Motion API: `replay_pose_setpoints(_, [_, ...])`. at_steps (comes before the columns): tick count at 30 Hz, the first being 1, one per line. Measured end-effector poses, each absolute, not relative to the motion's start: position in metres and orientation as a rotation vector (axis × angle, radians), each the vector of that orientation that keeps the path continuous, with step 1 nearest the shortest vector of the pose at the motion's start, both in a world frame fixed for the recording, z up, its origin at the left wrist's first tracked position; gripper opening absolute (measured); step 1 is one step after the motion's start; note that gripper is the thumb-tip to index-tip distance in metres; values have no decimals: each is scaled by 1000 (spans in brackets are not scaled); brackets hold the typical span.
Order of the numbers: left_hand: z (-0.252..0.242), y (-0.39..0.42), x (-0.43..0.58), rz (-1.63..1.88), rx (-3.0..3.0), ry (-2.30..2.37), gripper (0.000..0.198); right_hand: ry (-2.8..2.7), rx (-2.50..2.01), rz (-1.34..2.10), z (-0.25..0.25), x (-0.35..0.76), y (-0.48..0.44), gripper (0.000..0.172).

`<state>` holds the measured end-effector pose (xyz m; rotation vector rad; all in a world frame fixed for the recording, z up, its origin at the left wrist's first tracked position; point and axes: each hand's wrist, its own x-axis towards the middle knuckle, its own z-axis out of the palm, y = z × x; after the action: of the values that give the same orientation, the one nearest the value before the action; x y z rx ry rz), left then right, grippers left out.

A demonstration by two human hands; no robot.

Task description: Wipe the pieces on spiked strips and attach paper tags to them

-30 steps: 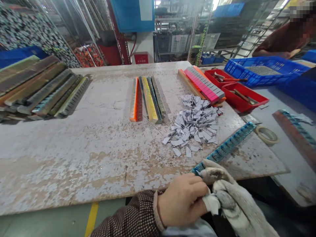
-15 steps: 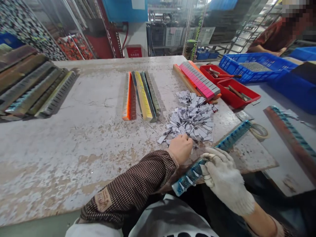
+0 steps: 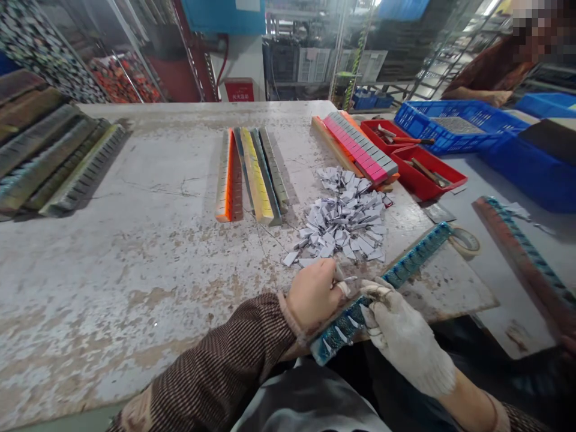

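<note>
— Head view: how far along?
— Seemingly early: pale tabs (image 3: 353,322) only along the near end of the blue bar (image 3: 411,263), over the table (image 3: 180,258) edge; large pile (image 3: 346,216) left.
— Hands?
— In left hand (image 3: 312,295), a pinched tab; right hand (image 3: 400,330) at the bar, cannot tell its grip.

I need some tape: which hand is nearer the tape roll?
Right. The gloved right hand is left of the tape roll, closer to the viewer; the ungloved left hand is farther left.
</note>
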<state>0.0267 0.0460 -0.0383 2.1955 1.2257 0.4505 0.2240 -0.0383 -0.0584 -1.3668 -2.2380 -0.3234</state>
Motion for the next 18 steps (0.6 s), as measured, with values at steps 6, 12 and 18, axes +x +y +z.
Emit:
replay_pose_setpoints(6, [-44, -12, -1, 730, 1693, 1169, 13, -2277, -1355, -329, -65, 226, -38, 11])
replay_pose_setpoints(12, [-62, -34, 4, 825, 1544, 1233, 14, -2364, -1334, -439, -59, 220, -33, 13])
replay_pose_setpoints(18, [-69, -34, 7, 800, 1601, 1215, 13, -2503, -1416, -320, -36, 218, -20, 29])
